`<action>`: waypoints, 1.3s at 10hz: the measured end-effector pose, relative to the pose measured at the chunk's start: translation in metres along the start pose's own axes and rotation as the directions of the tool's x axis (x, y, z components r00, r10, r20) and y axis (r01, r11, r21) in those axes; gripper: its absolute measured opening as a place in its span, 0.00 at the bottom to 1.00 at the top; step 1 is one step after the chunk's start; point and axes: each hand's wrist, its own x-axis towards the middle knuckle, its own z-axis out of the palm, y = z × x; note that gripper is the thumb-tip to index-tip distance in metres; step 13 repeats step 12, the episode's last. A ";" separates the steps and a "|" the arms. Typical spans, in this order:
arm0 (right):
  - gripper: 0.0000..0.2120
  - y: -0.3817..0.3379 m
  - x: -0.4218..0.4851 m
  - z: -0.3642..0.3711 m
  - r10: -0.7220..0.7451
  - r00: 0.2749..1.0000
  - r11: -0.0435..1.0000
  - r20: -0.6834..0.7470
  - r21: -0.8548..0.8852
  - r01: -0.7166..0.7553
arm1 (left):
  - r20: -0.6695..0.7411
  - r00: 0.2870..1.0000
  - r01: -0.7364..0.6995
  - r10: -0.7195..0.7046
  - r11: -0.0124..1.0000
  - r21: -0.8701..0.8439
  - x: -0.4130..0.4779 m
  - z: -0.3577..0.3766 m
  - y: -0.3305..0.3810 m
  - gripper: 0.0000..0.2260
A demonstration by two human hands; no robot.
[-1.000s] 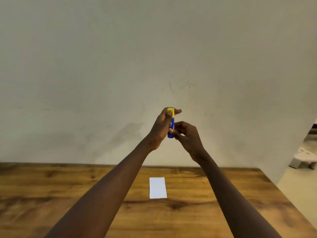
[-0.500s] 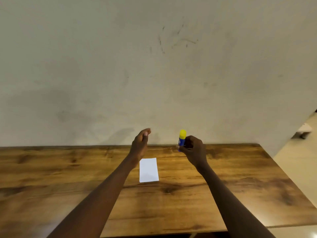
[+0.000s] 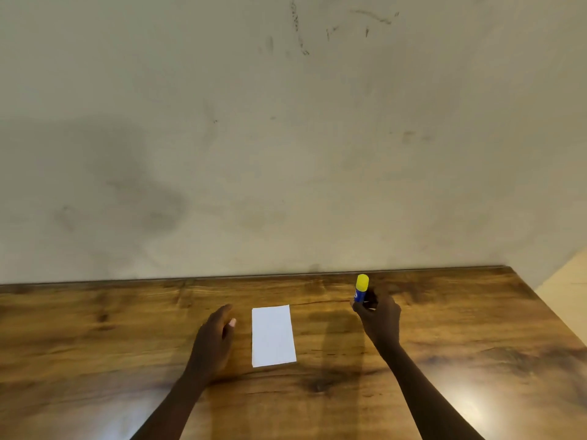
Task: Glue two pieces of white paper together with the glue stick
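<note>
Toward the middle of the wooden tabletop (image 3: 111,338), the left hand (image 3: 212,341) is hovering just beside the left edge of the white paper (image 3: 273,335), apart from it. Its fingers (image 3: 226,312) are lying loosely together and slightly curled, holding nothing, with the thumb pointing toward the sheet. The paper is lying flat, its long sides running from the near edge toward the far edge of the tabletop; whether it is one piece or two stacked is not possible to tell. Right of the paper, a soft shadow is falling across the wood. Further right, nearer the far edge, the right hand (image 3: 379,319) is gripping the glue stick (image 3: 361,289) upright. Its fingers (image 3: 371,298) are wrapping around the blue lower body, while the yellow cap is standing clear above them, still on. The stick is sitting well apart from the paper, beyond its far right corner. Behind the tabletop, a marked pale wall (image 3: 286,138) is rising.
</note>
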 end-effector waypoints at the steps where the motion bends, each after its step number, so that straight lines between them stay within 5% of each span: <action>1: 0.12 0.013 -0.001 0.003 0.041 0.999 0.999 -0.004 -0.029 -0.041 | 0.004 0.999 0.051 -0.051 0.999 0.005 -0.004 0.007 -0.010 0.18; 10: 0.22 0.028 -0.011 0.001 0.168 0.979 0.981 0.113 0.083 -0.178 | 0.075 0.992 0.102 -0.105 0.994 0.045 -0.002 0.000 -0.011 0.18; 13: 0.22 0.025 -0.013 0.001 0.194 0.981 0.975 -0.008 0.115 -0.192 | 0.077 0.992 0.098 -0.099 0.995 0.024 0.000 -0.003 -0.012 0.20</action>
